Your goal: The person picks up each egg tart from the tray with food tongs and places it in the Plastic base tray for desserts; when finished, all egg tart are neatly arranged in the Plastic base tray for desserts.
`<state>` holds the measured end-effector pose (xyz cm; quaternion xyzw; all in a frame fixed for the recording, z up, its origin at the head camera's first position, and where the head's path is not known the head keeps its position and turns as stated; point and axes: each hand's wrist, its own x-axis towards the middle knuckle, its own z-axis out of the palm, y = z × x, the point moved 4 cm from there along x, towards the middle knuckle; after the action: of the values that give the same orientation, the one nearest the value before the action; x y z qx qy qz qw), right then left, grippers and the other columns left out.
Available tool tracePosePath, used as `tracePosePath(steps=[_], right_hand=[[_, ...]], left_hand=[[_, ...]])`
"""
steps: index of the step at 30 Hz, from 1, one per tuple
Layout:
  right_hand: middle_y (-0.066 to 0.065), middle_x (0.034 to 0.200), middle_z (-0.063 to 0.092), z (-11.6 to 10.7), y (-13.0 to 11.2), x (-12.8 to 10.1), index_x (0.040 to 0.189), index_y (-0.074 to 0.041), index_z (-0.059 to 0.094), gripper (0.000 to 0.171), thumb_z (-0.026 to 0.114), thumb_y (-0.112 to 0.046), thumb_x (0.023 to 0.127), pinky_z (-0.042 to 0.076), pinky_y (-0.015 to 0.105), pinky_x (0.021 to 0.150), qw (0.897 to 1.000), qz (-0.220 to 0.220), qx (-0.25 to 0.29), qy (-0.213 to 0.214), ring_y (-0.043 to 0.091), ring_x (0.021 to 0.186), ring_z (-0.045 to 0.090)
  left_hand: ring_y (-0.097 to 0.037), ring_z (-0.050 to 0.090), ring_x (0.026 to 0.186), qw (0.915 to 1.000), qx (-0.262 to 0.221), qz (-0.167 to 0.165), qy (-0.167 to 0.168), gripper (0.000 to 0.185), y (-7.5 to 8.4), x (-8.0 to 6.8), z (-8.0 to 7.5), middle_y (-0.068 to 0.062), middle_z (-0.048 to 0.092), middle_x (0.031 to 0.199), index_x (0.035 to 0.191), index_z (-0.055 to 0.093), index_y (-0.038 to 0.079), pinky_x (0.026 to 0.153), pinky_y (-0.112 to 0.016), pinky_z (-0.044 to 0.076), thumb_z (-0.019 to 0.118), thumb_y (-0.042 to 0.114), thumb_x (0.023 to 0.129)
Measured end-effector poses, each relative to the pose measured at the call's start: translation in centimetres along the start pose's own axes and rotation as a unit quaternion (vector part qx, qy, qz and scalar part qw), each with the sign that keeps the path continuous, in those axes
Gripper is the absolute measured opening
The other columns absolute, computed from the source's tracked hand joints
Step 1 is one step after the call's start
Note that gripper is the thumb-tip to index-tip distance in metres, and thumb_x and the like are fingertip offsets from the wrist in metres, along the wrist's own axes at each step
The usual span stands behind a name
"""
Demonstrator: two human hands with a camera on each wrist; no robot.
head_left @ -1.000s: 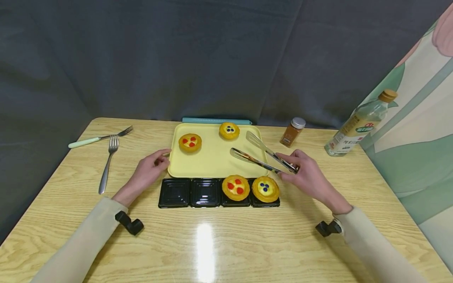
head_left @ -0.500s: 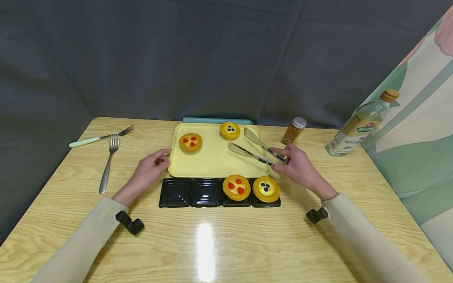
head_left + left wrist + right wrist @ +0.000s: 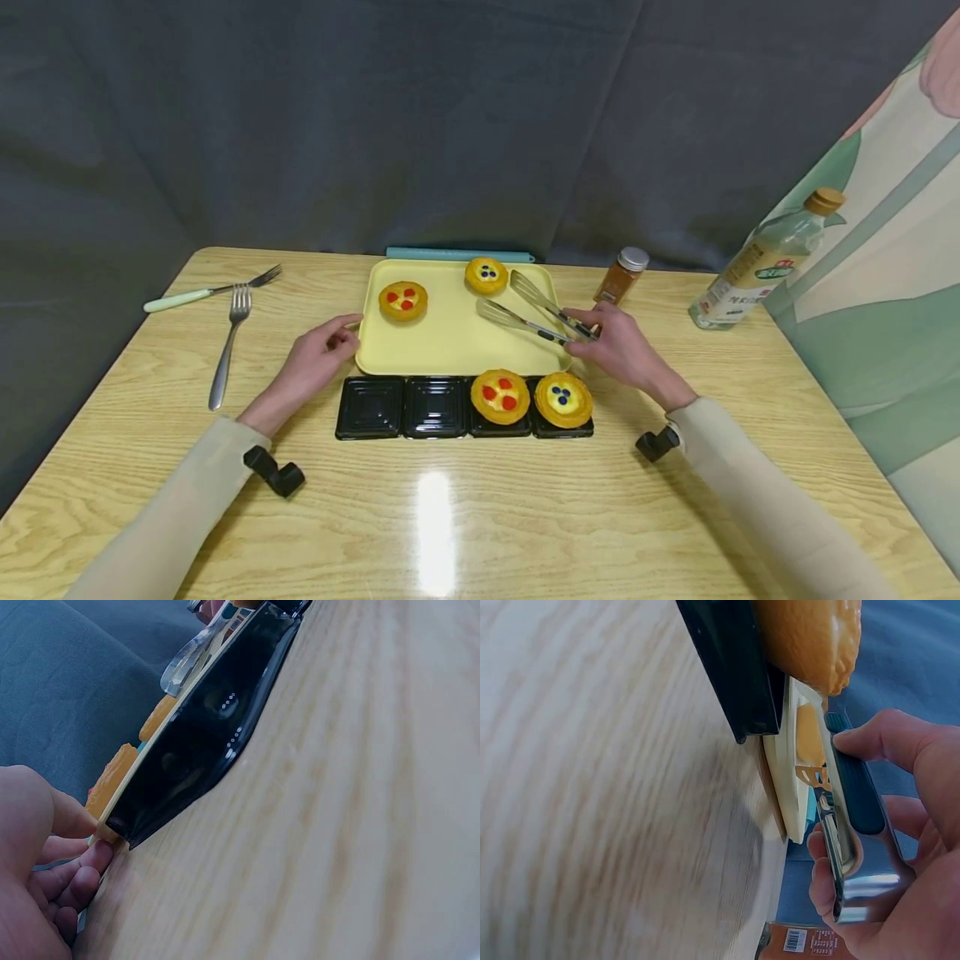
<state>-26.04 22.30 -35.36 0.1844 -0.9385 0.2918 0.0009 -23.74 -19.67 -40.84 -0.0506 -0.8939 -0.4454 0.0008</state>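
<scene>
The tongs (image 3: 534, 311) lie low over the right half of the yellow tray (image 3: 450, 342), gripped at their handle end by the right hand (image 3: 611, 346), fingers and thumb curled round the metal arms. Their 2 flat blades stand apart, pointing toward 10 o'clock, the far blade just beside the blueberry tart (image 3: 486, 275) at the tray's back edge; whether it touches the tart cannot be told. In the right wrist view the thumb presses the dark grip of the tongs (image 3: 853, 825) and the hand (image 3: 900, 862) fills the right side, cutting off the blades.

At 9 o'clock from the blades sits the strawberry tart (image 3: 402, 300), well apart, with bare tray surface between and in front of it. The left hand (image 3: 318, 358) rests at the tray's left edge, fingers loosely curled, fingertips touching the rim; in the left wrist view the fingers (image 3: 71, 881) meet the tray corner, though a firm pinch cannot be made out.

Just in front of the tray, touching its near edge, runs a black 4-cell holder (image 3: 390, 410): the 2 left cells are bare, the 2 right ones carry a strawberry tart (image 3: 499, 397) and a blueberry tart (image 3: 562, 400).

At 2 o'clock from the right hand stands a spice jar (image 3: 621, 276), near; an oil bottle (image 3: 761, 262) stands farther right by the table edge. 2 forks (image 3: 225, 333) lie well to the left. Open wood spreads toward 6 o'clock.
</scene>
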Motion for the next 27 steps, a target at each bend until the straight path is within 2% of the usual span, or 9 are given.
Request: tracePosePath(steps=[8, 17, 27], right_hand=[[0.020, 0.097, 0.051, 0.1, 0.0, 0.9, 0.140, -0.002, 0.059, 0.055, 0.072, -0.010, 0.087, 0.037, 0.034, 0.056, 1.000, 0.003, 0.009, -0.007, 0.021, 0.061, 0.038], [0.017, 0.090, 0.050, 0.1, -0.2, 2.2, 0.137, 0.001, 0.061, 0.053, 0.073, -0.010, 0.087, 0.036, 0.036, 0.062, 1.000, -0.003, 0.004, -0.005, 0.026, 0.072, 0.040], [0.015, 0.086, 0.048, 0.4, -0.2, 2.7, 0.135, 0.002, 0.062, 0.049, 0.072, -0.008, 0.088, 0.035, 0.036, 0.064, 1.000, -0.007, 0.008, 0.003, 0.026, 0.075, 0.040]], left_hand=[[-0.027, 0.051, 0.094, 1.0000, 0.003, -0.001, 0.000, 0.047, -0.1, 0.0, 0.0, -0.013, 0.060, 0.109, 0.148, 0.050, 0.004, 0.078, -0.038, 0.040, 0.051, 0.017, 0.103], [-0.027, 0.051, 0.094, 1.0000, 0.004, 0.000, -0.001, 0.046, 0.1, 0.0, -0.1, -0.013, 0.060, 0.109, 0.148, 0.050, 0.004, 0.078, -0.038, 0.040, 0.051, 0.017, 0.103], [-0.027, 0.051, 0.095, 1.0000, 0.005, 0.003, -0.003, 0.046, 0.1, -0.1, -0.1, -0.013, 0.061, 0.110, 0.148, 0.050, 0.004, 0.078, -0.038, 0.040, 0.051, 0.017, 0.104]])
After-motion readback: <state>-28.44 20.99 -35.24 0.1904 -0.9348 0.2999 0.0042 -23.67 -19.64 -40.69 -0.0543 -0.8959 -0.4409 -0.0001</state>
